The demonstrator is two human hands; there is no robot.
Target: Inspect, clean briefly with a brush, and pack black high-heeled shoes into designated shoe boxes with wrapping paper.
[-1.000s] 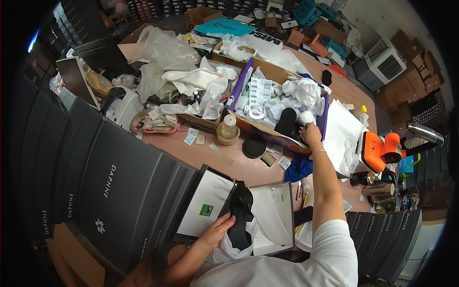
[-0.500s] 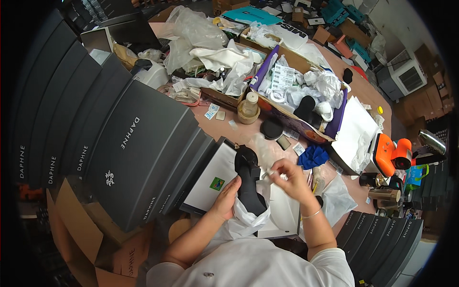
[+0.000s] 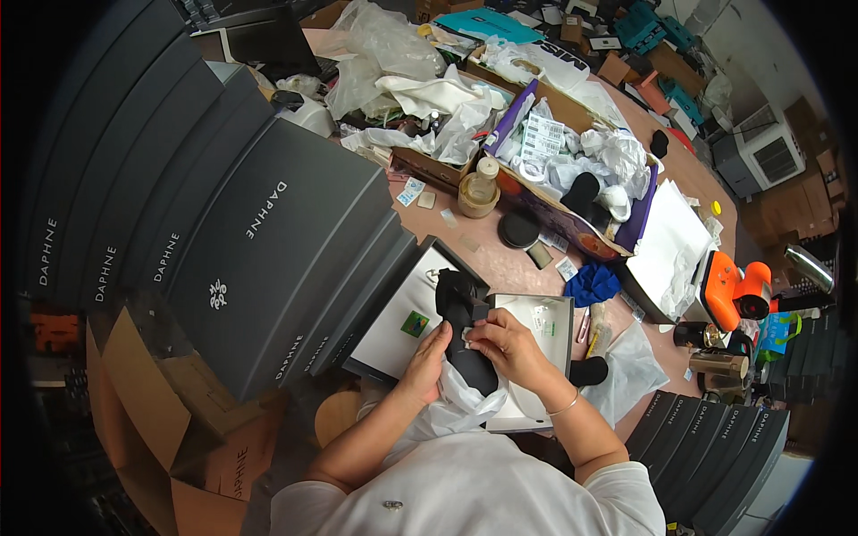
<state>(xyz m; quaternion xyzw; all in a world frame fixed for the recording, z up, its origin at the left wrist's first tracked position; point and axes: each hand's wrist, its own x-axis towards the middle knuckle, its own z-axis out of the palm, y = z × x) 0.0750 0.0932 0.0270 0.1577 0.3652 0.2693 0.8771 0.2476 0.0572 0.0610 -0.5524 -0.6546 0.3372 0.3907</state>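
Observation:
A black shoe (image 3: 471, 368), its lower end in a white wrapper (image 3: 460, 406), is held in front of my chest. My left hand (image 3: 425, 364) grips its left side, thumb along the edge. My right hand (image 3: 511, 344) lies over the shoe's right side, fingertips pinched together on its inner face. A small pale bit shows at those fingertips, too small to name. Behind the shoe, an open dark box half (image 3: 380, 330) with a white inside holds a small green card (image 3: 415, 323). Another white-lined box half (image 3: 556, 332) lies to the right, partly hidden by my right arm.
Stacked dark shoe boxes (image 3: 277, 232) rise on the left, above an open cardboard carton (image 3: 161, 384). Across the table stands a purple-edged carton (image 3: 559, 210) full of crumpled paper. A blue cloth (image 3: 592, 284), a black round lid (image 3: 518, 230) and an orange tool (image 3: 726, 290) lie rightward.
My right hand has come down and left onto the shoe, from raised beside it with a thin whitish scrap. The view has shifted slightly; the right box half shows more.

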